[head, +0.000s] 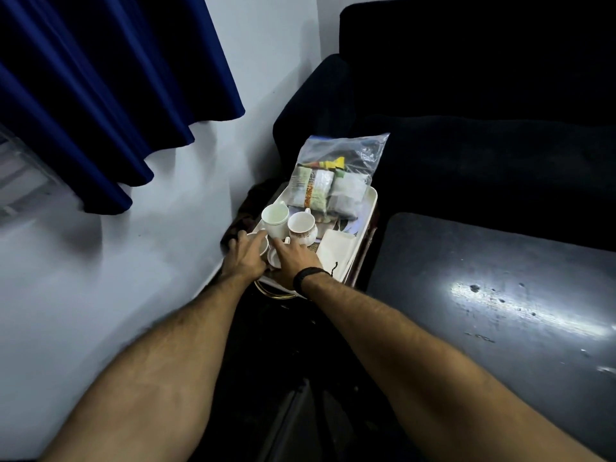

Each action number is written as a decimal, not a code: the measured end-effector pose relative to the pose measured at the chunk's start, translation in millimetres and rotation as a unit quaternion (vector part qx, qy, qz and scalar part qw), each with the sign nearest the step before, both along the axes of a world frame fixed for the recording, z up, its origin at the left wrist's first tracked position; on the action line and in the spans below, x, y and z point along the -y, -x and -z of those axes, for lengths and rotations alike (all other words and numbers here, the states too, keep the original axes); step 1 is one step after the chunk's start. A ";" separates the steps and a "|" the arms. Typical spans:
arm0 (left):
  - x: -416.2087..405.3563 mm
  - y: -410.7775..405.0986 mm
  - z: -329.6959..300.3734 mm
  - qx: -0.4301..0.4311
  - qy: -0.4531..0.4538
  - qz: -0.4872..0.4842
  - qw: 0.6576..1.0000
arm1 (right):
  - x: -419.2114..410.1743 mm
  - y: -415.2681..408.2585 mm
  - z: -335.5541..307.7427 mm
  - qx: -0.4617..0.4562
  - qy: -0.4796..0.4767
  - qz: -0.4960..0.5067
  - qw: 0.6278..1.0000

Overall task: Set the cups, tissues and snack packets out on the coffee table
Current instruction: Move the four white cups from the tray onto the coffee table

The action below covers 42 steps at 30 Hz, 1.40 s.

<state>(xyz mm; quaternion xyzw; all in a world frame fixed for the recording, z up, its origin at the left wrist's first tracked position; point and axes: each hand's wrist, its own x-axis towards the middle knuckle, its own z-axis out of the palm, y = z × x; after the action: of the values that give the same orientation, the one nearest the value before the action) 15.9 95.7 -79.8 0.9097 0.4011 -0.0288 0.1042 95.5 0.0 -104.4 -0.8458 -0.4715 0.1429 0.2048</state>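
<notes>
A white tray (371,203) stands on a small side table between the wall and the sofa. It carries several white cups: a plain one (275,216) and a patterned one (301,227) at the back, two more in front under my hands. My left hand (247,253) rests over the rim of the front left cup (263,248). My right hand (295,256) lies on the front right cup (274,258). A clear bag of snack packets (328,181) leans at the tray's far end. Folded white tissues (335,250) lie on the tray's right side.
The dark glossy coffee table (500,295) stands to the right of the tray. A dark blue sofa (483,111) fills the back right. A white wall and a blue curtain (100,95) are on the left. The floor below is dark.
</notes>
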 end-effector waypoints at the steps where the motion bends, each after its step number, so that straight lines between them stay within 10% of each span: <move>1: 4.1 3.8 -2.1 0.010 -0.006 -0.005 1.000 | 4.4 0.1 -3.0 0.000 -0.010 0.002 1.000; 16: 154.9 -66.9 -66.3 0.128 -0.031 0.106 0.986 | 178.3 -88.9 -79.4 0.046 -0.049 0.148 0.987; 28: 327.0 -160.4 1.5 0.102 0.104 0.166 0.975 | 387.1 -161.4 -6.2 0.009 0.014 0.327 0.945; 42: 382.6 -198.3 72.7 0.088 0.143 0.193 0.967 | 433.6 -186.6 62.9 -0.084 0.034 0.353 0.931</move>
<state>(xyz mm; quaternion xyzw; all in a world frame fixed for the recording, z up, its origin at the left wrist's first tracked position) 214.3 -286.9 -152.5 0.9444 0.1993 -0.0254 0.2603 282.1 -433.6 -167.2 -0.9492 -0.1183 0.1476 0.2516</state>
